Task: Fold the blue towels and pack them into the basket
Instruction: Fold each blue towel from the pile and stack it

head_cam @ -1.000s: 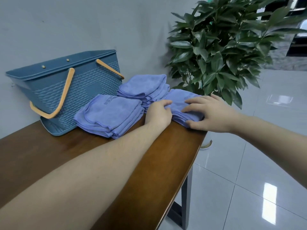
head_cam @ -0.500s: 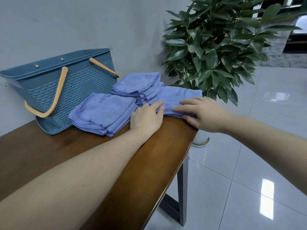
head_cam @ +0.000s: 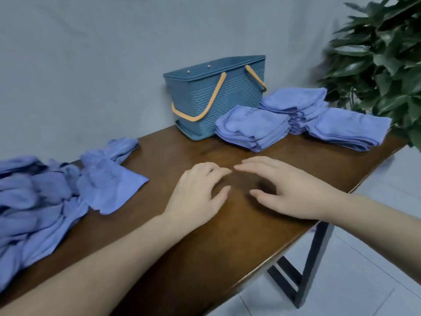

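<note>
- The counter (head_cam: 205,236) fills the lower centre; the view has swung left since a second ago, so the basket (head_cam: 205,103) now sits upper centre rather than far left.
- A loose heap (head_cam: 45,201) of unfolded blue towels, unseen before, lies at the left edge.
- Three folded stacks (head_cam: 250,127) rest just right of the basket, none packed yet by the look of it.
- The left hand (head_cam: 196,197) and right hand (head_cam: 289,190) have left the rightmost stack (head_cam: 348,128) and hover mid-counter, fingers relaxed, holding nothing.
- Judging from this, a towel has just been added; next comes the heap.
</note>
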### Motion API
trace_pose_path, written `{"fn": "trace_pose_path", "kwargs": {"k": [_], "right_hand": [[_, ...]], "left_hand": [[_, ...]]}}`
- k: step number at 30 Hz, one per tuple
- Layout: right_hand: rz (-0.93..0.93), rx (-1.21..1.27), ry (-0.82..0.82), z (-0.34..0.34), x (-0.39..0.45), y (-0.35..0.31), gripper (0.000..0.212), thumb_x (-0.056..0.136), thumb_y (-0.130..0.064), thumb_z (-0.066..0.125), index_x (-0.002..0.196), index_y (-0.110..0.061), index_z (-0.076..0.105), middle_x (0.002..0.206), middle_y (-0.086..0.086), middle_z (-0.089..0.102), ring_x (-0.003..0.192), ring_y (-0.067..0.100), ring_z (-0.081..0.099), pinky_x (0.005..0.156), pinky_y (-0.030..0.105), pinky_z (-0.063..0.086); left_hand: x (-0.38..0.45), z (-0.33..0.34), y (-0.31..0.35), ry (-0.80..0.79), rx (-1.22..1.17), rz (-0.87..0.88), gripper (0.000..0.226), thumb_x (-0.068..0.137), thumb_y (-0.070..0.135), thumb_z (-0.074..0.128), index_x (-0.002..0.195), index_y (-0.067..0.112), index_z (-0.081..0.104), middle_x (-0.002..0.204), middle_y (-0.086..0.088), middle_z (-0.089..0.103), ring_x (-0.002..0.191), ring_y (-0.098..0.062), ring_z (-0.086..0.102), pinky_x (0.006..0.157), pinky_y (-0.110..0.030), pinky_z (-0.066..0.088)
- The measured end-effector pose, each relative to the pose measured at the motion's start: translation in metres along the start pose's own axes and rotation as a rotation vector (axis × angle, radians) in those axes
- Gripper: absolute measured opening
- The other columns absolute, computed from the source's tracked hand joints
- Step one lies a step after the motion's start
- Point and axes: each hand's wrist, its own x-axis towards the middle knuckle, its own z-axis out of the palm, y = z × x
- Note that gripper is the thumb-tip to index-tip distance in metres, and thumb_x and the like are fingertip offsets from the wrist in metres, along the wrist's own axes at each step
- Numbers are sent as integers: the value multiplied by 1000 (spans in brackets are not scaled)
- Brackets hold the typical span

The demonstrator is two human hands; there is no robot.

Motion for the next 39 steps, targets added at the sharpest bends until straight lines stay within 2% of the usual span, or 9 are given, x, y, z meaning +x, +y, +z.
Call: {"fn": "trace_pose_path", "kwargs": {"k": [5,13,18,22,25,28,31,35,39], "right_hand": [[-90,-44,-159,46,42,-58,59,97,-42,58,149,-52,32,156,-23,28,139,4,36,115,30,31],[-128,-41,-219,100,116,-113,54,97,-39,52,148,-47,36,153,-19,34,134,14,43,113,43,34],[-102,7,-182,115,145,-116,59,93,-45,58,147,-48,35,157,-17,29,139,15,39,114,46,34],[-167,116,-151,120,157,-112,75,79,-69,64,145,-54,32,160,-20,19,145,11,28,117,40,30],[-259,261,-78,123,165,-108,52,83,-48,77,131,-45,59,155,-14,36,142,7,34,116,25,30],[-308,399,12,123,170,-105,18,88,-20,77,101,-32,76,139,-8,57,134,4,45,112,25,35],[-283,549,-10,119,165,-107,13,89,-18,75,93,-30,75,121,-12,70,127,3,55,116,29,32],[-275,592,-34,121,161,-116,7,91,-25,70,95,-23,74,94,-11,75,93,9,70,120,33,23],[-265,674,-13,120,159,-124,10,92,-10,71,95,-18,76,90,-14,74,84,2,67,83,13,44]], "left_hand": [[-90,-53,-69,54,143,-191,38,93,47,60,130,34,58,124,12,58,121,-12,51,98,-38,46],[-136,-81,-155,71,154,-498,45,94,42,64,135,21,61,131,2,59,125,-23,49,105,-36,40],[-127,-75,-162,146,25,-462,20,99,34,60,103,17,72,94,10,63,93,-17,60,72,-22,39],[-134,-82,-153,260,-266,-363,23,98,39,56,107,23,68,100,14,68,94,-7,64,84,-32,52],[-139,-86,-142,181,-333,-245,18,100,43,54,111,34,64,108,18,67,102,-5,65,87,-23,51],[-140,-91,-139,117,-326,-228,21,99,44,48,109,33,62,101,14,66,94,-10,65,79,-27,52],[-143,-91,-138,120,-308,-262,23,100,47,43,108,34,60,88,13,61,81,-12,61,71,-32,50],[-146,-93,-137,143,-336,-272,18,98,49,44,108,38,55,86,6,62,74,-16,60,67,-38,48],[-143,-91,-138,76,-259,-244,20,93,51,58,112,42,57,104,22,63,97,-5,62,82,-34,52]]}}
